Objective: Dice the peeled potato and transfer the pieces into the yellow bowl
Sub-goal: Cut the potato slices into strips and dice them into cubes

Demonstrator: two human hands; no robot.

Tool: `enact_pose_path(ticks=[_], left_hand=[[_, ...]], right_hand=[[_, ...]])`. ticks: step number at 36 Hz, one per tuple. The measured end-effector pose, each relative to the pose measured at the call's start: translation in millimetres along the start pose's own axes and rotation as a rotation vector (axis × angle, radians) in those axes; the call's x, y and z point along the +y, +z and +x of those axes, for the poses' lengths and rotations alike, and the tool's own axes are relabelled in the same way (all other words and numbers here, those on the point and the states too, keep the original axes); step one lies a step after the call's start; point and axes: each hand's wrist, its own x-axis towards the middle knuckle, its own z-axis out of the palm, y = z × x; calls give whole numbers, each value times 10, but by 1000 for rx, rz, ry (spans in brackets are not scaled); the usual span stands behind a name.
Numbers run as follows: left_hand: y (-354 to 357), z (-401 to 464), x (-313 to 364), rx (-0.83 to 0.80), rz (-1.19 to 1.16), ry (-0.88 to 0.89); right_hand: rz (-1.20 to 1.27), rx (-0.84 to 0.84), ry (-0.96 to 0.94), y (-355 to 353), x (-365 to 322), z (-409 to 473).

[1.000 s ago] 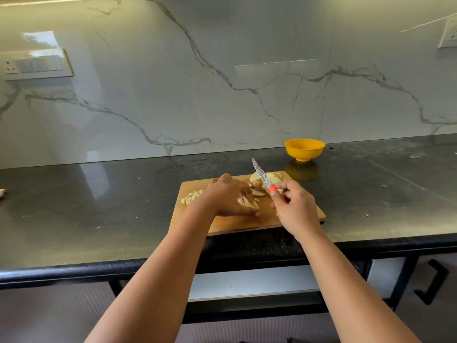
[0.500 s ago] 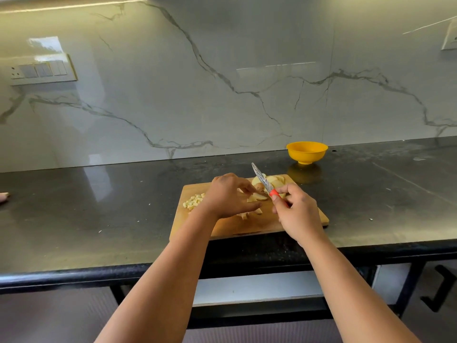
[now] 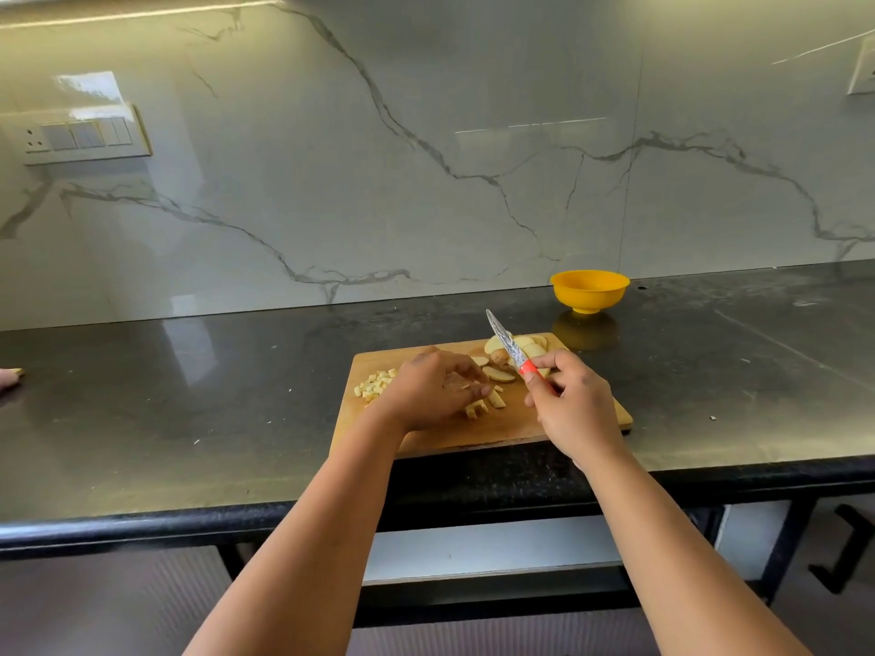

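The right hand (image 3: pixel 575 409) grips the knife (image 3: pixel 510 348), blade raised. The left hand (image 3: pixel 433 389) curls over potato strips (image 3: pixel 487 403) on the cutting board (image 3: pixel 473 430); what it pinches cannot be told. Risk: fingertips beside the blade path; diced pieces (image 3: pixel 374 384) near the board edge may spill onto the counter (image 3: pixel 189 419). The yellow bowl (image 3: pixel 589 290) stands apart.

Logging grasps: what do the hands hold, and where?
Right hand grips the patterned-blade knife by its red handle; left hand pinches potato strips.

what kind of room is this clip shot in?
Most likely a home kitchen: dark stone counter against a marble-look wall, a cutting board with cut potato, and a wall socket panel.
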Motion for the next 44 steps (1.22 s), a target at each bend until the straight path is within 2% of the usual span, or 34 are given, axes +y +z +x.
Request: enact_pose_path(ticks=[5,26,31,39,44], left_hand=[[7,-8,22,-11,65,15],[17,-47,26,-15,57,45],[36,-46,-6,-101,156,13],[60,-35,-15,-22,117,54],[81,5,115,-44,214,61]], right_hand=[[-1,-3,2,-3,-19,5],[1,4,-3,2,-18,5],[3,-3,0,-6,-23,-2],[-31,3,-10,-10,-29,-9],[-30,19,1,-21,-47,-12]])
